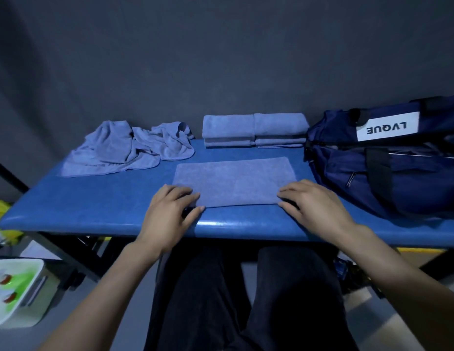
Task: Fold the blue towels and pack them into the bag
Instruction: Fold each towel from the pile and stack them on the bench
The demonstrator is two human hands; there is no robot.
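- On the blue table (99,203), right at its near edge, a towel (233,182) lies flat as a wide rectangle — already folded at least once, by the look of its even outline.
- Left hand (170,211) sits at the towel's near left corner, fingers lightly curled with the tips on or under the cloth; whether it pinches the corner or only presses it, I cannot tell.
- Right hand (313,205) mirrors it at the near right corner, fingers spread and bent over the edge; its grip is just as hard to read.
- Both hands are well apart, one at each end of the near edge.
- At the back of the table stand the folded towels (255,130), two neat stacks side by side, with a heap of unfolded towels (127,148) to their left.
- A dark blue bag (383,158) lies just beside the stacks on the right; nothing shows as packed yet.
- To do the next fold well — likely near edge to far edge, or one end across to the other — take both layers at each corner, lift evenly, and match the corners before letting go.
- Smooth outward from the crease, so the result matches the stacks behind.
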